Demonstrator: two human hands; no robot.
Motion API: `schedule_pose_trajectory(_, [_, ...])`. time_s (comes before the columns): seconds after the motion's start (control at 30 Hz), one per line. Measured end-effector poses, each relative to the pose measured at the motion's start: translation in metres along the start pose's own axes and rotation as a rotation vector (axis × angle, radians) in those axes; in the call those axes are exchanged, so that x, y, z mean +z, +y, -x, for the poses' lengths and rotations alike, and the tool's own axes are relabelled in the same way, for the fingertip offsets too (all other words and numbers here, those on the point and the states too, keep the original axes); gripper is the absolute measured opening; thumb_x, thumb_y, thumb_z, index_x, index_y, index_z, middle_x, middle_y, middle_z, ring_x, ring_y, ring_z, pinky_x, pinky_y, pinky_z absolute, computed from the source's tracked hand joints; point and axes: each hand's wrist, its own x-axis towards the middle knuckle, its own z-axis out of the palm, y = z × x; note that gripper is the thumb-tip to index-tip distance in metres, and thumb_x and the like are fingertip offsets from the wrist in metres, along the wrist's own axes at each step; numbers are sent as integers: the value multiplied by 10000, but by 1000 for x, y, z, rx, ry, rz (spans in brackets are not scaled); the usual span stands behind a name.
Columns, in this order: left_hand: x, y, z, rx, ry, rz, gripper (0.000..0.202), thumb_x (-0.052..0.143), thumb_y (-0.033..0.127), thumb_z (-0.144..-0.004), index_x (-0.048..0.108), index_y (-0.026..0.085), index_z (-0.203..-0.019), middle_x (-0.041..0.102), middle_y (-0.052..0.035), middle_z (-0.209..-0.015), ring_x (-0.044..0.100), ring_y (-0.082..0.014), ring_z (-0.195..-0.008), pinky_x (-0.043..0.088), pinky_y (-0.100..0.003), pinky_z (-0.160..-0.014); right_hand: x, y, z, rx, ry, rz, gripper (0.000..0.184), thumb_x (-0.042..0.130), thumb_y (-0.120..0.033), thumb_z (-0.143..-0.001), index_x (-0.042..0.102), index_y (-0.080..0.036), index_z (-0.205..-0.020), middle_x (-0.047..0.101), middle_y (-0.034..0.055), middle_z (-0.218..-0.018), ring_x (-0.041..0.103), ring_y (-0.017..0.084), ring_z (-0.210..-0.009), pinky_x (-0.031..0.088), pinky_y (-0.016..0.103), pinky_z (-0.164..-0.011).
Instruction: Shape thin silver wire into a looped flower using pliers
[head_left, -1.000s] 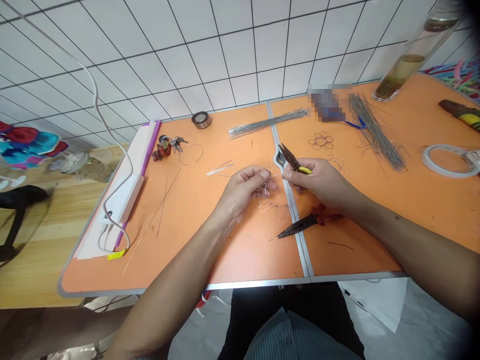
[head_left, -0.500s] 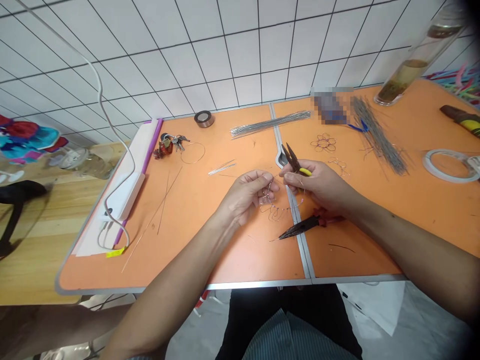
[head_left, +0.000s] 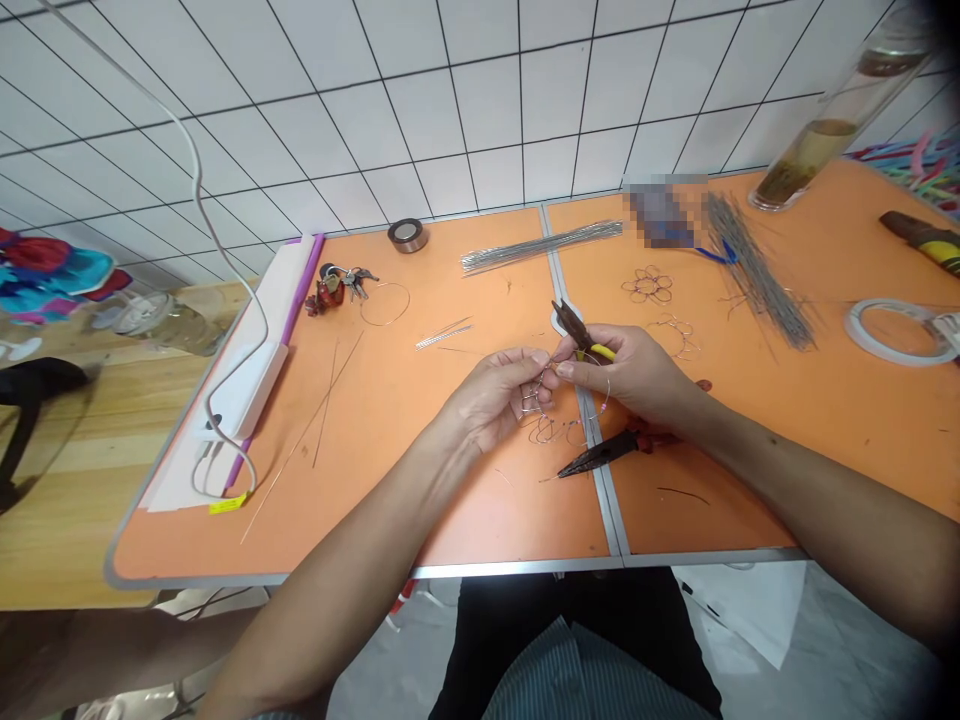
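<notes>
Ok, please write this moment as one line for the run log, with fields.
left hand: holds bent wire | right hand: holds yellow-handled pliers | below hands: red-handled needle-nose pliers on orange table

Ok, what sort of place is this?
Probably a small wire-craft workbench: pliers in the right hand, a wire form in the left hand, with bundles of straight wire and a wire flower on an orange table.

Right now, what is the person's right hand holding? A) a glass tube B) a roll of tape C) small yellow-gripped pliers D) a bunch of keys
C: the right hand grips small pliers with a yellow grip, their dark tips close to the wire piece held in the left hand.
</notes>
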Motion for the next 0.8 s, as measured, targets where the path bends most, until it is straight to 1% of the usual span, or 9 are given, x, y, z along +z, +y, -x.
schedule_pose_trajectory(0.13, [1,1,1,-11,6,20,213,700,140,-1006,696,132,-793,697,-35,-653,616,-97,-530,514,-226,-588,0,1,-1,-19,2,23,231,885,-427,-844,805,-223,-916,700,-1,-800,586,168,-734,447,316,-682])
schedule_pose_trajectory(0.2, [0,0,0,-29,-10,27,242,667,135,-1025,693,130,-784,684,-30,-645,605,-90,-514,501,-219,-569,1,1,0,-24,-6,25,196,868,-398,-852,803,-222,-909,699,1,-805,597,174,-749,461,320,-699])
schedule_pose_trajectory(0.3, [-2,-1,0,-64,-38,23,239,696,143,-1011,687,132,-772,670,-18,-645,596,-82,-511,497,-213,-565,1,2,0,-28,-23,-5,163,841,-367,-875,802,-218,-929,695,3,-814,594,173,-743,476,324,-705])
schedule_pose_trajectory(0.4, [-2,-1,0,-64,-33,40,213,735,157,-991,688,134,-784,687,-25,-672,609,-85,-541,510,-220,-586,0,3,0,-32,-11,-9,185,867,-373,-863,801,-217,-937,698,4,-823,587,171,-736,475,319,-695])
schedule_pose_trajectory(0.5, [0,0,2,-18,-48,59,165,768,227,-988,714,134,-862,735,-50,-752,651,-109,-599,551,-251,-632,-2,6,-2,-49,42,1,248,919,-412,-825,803,-219,-929,714,10,-847,604,183,-771,482,318,-714])
schedule_pose_trajectory(0.6, [0,2,4,22,-64,43,173,762,305,-1004,735,136,-977,773,-72,-853,691,-133,-648,585,-282,-669,-4,10,-4,-84,93,-20,282,940,-437,-810,807,-227,-942,732,16,-889,633,200,-835,499,331,-782])
schedule_pose_trajectory(0.67, [0,2,4,36,-68,14,213,773,347,-998,732,139,-987,783,-83,-889,712,-145,-680,599,-295,-696,-4,12,-4,-87,109,-28,288,937,-445,-810,804,-230,-951,737,23,-911,643,211,-860,508,344,-808])
schedule_pose_trajectory(0.73, [-1,2,4,40,-76,-4,246,791,380,-984,729,143,-969,781,-90,-880,728,-161,-707,608,-310,-720,-4,12,-4,-79,123,-22,282,923,-446,-813,798,-232,-948,737,30,-924,647,220,-873,518,355,-816])
schedule_pose_trajectory(0.8, [-2,2,3,35,-87,-9,235,800,369,-970,734,143,-970,781,-96,-859,739,-175,-712,612,-320,-724,-4,10,-4,-80,138,-11,265,911,-435,-815,790,-232,-934,738,32,-938,652,222,-888,523,360,-833])
